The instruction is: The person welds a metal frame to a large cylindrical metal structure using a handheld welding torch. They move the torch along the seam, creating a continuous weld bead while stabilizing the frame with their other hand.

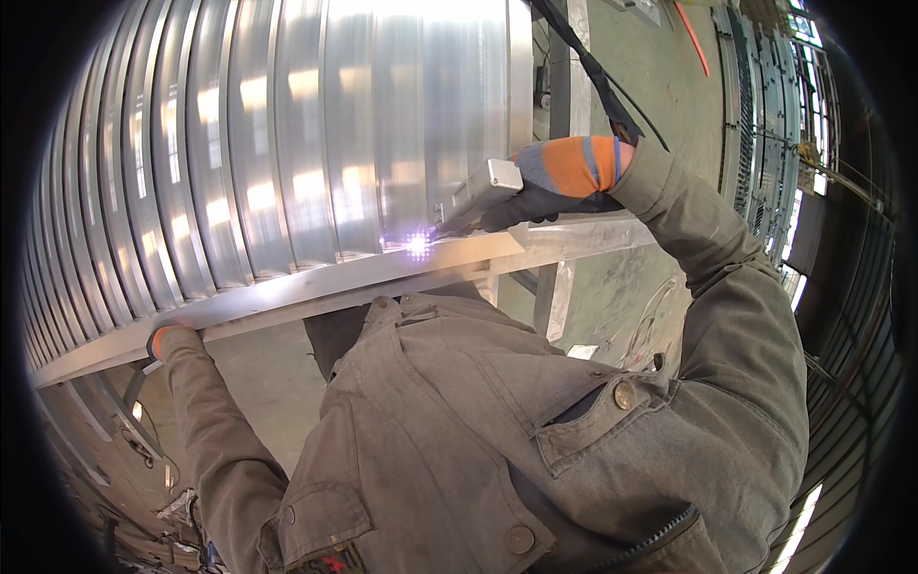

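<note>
My right hand (571, 167), in an orange and grey glove with a dark palm, grips a boxy grey handheld welding gun (483, 194). The gun's tip points down and left. A bright violet-white spark (418, 245) glows where the ribbed metal panel (316, 153) meets the flat metal strip (335, 275) along its near edge. My left hand (172, 337), in a glove with an orange patch, rests at that near edge farther left. Its fingers are mostly hidden, so I cannot see whether it grasps anything.
A black cable (595, 69) runs from the gun side toward the top. Metal legs (553, 298) support the work over a grey-green floor (626, 105). An orange-red strip (692, 38) lies on the floor at upper right. Long metal pieces (751, 124) are stacked along the right.
</note>
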The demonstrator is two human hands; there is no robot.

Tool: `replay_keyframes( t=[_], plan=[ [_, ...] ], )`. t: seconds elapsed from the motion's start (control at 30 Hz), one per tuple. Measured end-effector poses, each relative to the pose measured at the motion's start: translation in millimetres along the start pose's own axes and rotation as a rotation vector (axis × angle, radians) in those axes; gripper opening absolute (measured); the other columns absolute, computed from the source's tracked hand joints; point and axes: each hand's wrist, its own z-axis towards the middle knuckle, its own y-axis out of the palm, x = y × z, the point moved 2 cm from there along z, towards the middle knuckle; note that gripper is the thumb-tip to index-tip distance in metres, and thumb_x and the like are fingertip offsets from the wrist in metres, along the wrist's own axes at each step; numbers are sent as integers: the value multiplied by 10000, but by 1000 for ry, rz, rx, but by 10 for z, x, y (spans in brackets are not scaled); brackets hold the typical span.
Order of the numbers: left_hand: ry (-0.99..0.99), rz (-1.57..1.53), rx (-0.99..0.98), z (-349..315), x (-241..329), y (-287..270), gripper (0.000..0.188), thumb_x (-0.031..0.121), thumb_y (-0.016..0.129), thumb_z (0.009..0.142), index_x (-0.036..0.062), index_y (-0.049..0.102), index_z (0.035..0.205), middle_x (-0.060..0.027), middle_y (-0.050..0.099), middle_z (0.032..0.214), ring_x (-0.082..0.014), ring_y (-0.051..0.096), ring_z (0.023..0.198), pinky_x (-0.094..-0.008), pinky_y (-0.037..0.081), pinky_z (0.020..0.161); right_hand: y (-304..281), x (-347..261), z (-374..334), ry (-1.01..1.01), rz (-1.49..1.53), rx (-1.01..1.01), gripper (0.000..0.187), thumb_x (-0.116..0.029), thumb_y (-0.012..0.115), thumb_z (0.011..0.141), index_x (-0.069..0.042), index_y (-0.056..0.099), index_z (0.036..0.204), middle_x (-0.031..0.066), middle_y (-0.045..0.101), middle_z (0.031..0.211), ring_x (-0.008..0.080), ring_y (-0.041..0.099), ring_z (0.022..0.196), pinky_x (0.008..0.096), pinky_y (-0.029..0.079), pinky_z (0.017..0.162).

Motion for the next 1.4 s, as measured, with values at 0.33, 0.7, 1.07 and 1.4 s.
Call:
replay_keyframes(
  t=[0.33,0.7,1.07,1.4],
  plan=[
    [-1,27,-145,-119,6,-262,775,660,269,1140,149,610,1613,-130,547,1707,-356,497,1589,-554,383,1307,-75,88,-276,45,54,167,469,-548,797,1039,-101,804,1182,-2,672,771,113,600,644,312,475,586],
    [-37,45,-127,-54,-52,-118,788,681,275,1132,155,614,1611,-131,557,1700,-358,505,1583,-549,388,1304,9,368,-22,69,9,90,616,-657,765,1008,-82,801,1228,26,676,773,155,605,649,346,502,613],
    [-56,35,-122,37,-72,-32,801,702,282,1125,160,619,1609,-133,566,1692,-360,513,1577,-544,392,1302,43,497,136,104,-7,22,663,-699,744,1002,-81,786,1239,48,691,796,172,639,662,338,538,609],
    [-49,47,-122,373,-192,161,804,716,295,1121,163,635,1595,-133,578,1682,-351,536,1560,-529,409,1291,45,437,112,53,6,37,640,-678,754,1004,-103,786,1283,34,686,797,165,633,659,334,541,605]
  ],
)
